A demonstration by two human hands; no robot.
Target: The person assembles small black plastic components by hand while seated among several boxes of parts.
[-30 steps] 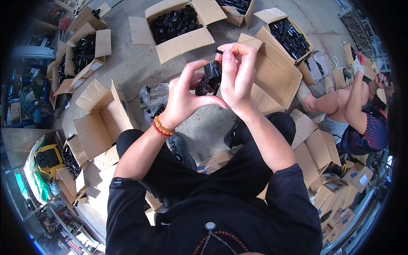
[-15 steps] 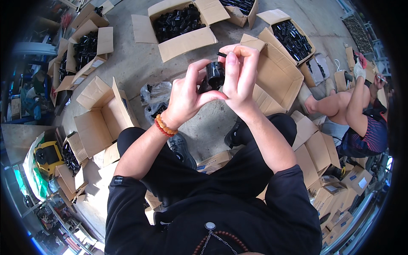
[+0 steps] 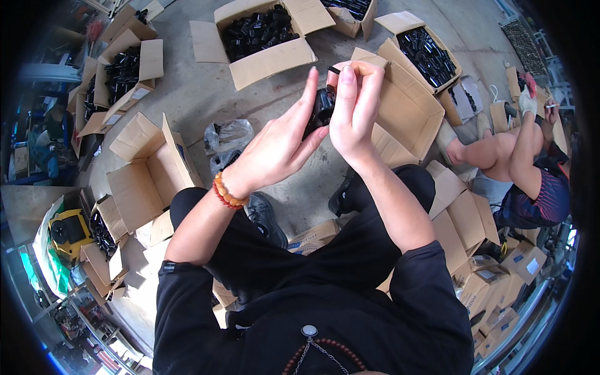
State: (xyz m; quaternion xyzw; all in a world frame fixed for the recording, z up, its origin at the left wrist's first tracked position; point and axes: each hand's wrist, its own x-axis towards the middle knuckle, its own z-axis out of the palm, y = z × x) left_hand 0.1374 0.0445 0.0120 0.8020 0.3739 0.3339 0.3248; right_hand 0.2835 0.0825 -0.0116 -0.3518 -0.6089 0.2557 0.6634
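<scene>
A glossy black cylindrical part [image 3: 323, 106] is held up in front of me, above the floor between my knees. My right hand [image 3: 355, 112] is closed at its right side, thumb pressed against the curled index finger. A thin black stub [image 3: 334, 70] pokes out at the top of that pinch; whether it belongs to the cylinder, I cannot tell. My left hand [image 3: 275, 145] lies along the part's left side, fingers stretched out and thumb spread below. It partly covers the cylinder, and any contact is hard to make out.
Open cartons of black parts stand at the back, among them a wide carton [image 3: 272, 61] and one at right [image 3: 426, 57]. An open carton [image 3: 140, 187] is at left, another [image 3: 412, 112] at right. A plastic bag [image 3: 230, 136] lies on the floor. A co-worker [image 3: 531, 181] sits at right.
The fingers of my left hand have straightened from their curl around the cylinder. The right hand keeps its pinch, and the part has shifted slightly to the right.
</scene>
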